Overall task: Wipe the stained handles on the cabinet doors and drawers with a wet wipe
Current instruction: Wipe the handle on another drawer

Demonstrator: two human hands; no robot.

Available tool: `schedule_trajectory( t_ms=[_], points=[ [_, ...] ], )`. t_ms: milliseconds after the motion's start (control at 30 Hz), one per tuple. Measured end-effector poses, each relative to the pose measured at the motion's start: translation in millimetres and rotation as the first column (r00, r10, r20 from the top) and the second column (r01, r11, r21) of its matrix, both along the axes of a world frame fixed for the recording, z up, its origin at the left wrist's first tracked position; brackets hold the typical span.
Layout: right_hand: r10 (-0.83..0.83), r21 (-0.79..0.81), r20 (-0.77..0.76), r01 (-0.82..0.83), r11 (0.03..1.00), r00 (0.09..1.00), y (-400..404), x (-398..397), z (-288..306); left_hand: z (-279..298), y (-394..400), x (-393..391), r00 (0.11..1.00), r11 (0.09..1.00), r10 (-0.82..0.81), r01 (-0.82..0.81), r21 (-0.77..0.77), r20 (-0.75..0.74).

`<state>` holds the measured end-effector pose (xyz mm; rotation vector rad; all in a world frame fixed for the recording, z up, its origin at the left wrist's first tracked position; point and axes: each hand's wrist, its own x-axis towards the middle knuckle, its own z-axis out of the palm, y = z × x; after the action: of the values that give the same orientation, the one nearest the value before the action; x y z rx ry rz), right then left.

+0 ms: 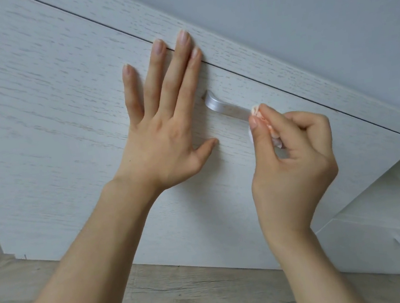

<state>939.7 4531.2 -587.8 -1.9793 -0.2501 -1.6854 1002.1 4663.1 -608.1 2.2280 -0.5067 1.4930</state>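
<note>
The left hand [166, 130] lies flat, fingers spread, on the cabinet door [51, 119], likely steadying it, while the right hand [292, 155] pinches a wadded wet wipe [255, 111] against the silver handle [223, 105] just right of it

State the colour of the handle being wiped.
Silver-grey metal handle, seen in the head view.

A home room: pale wood-grain cabinet [63, 117], wood-look floor [187, 299], plain grey wall [301, 0].

The cabinet door [63, 117] shows matt whitewashed wood grain, its handle [223, 107] smooth satin metal, the floor [198, 290] grey wood-look.
</note>
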Motion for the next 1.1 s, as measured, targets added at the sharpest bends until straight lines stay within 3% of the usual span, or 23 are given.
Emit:
schedule_trajectory(
  t_ms=[67,167,300,400,600,833,967,1100],
  points=[
    [-0.011,-0.040,-0.007,0.011,0.999,1.000,-1.4,-0.6,3.2,0.2,0.0,0.0,1.000,1.000,0.002,-0.002,0.002,-0.001],
    [0.027,0.079,-0.018,-0.026,0.997,0.999,-4.8,-1.8,8.0,1.1,-0.3,-0.5,1.000,1.000,-0.007,0.007,0.004,-0.007],
    [0.003,-0.095,-0.043,-0.007,0.995,0.999,-3.7,-3.6,6.8,0.5,0.0,-0.6,1.000,1.000,0.001,-0.001,0.001,-0.009],
    [0.019,0.038,-0.033,-0.017,0.999,0.999,-11.8,0.0,9.8,0.9,0.0,-0.3,1.000,1.000,-0.003,0.003,0.000,-0.008],
    [0.070,0.035,-0.023,-0.069,0.997,0.997,-4.2,-6.9,4.1,0.3,-0.4,0.1,1.000,1.000,-0.001,0.001,0.000,-0.007],
    [0.083,-0.008,-0.015,-0.083,0.997,0.996,11.2,-1.1,3.7,0.6,-0.2,-0.3,1.000,1.000,0.007,-0.007,0.003,-0.007],
    [0.006,-0.158,0.024,-0.002,0.987,1.000,7.7,-0.1,7.0,0.8,-0.3,-0.7,1.000,1.000,-0.004,0.004,-0.002,-0.010],
    [-0.007,-0.195,0.061,0.019,0.981,0.998,6.4,1.5,7.5,0.6,-0.4,-0.8,1.000,1.000,-0.011,0.011,-0.010,-0.011]
  ],
)
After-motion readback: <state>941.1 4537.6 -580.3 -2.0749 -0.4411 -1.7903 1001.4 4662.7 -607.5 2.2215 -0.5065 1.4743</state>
